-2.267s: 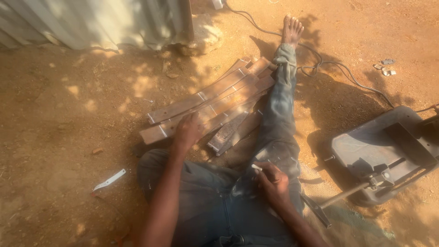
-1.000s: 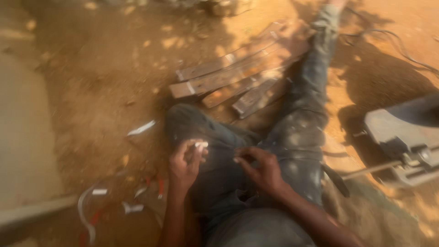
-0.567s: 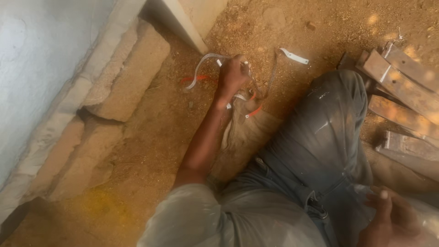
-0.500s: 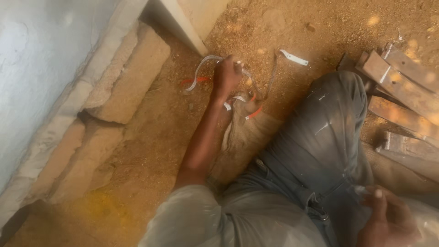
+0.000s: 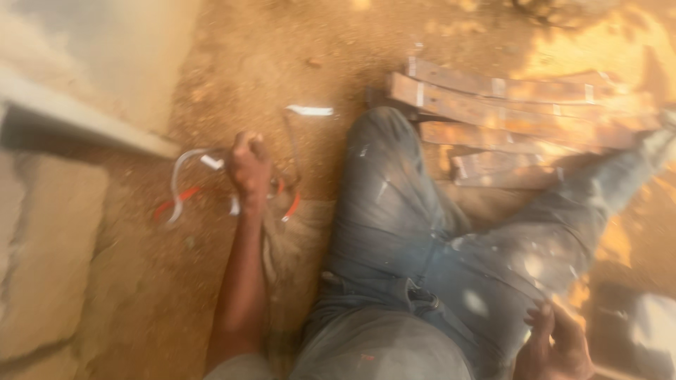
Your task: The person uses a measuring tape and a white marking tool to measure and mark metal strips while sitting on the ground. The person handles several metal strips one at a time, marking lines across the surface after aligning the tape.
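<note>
- Nearest, at 5 o'clock, the right hand rests on the thigh of the paint-flecked jeans; it is blurred and cut by the frame edge, so whether it grips anything cannot be told.
- At 9 o'clock the left hand is reached out to the dirt ground, curled into a fist on a tangle of white and red wires.
- The wires look light, thin and floppy; they would trail and snag, so gathering them in a bunch near the middle seems the surest hold.
- Farther, at 1 o'clock, rusty metal strips lie stacked beside the knee.
- At 10 o'clock runs a concrete ledge.
- Compared with half a second ago, the view has swung right; the left hand is in the same place on the wires.
</note>
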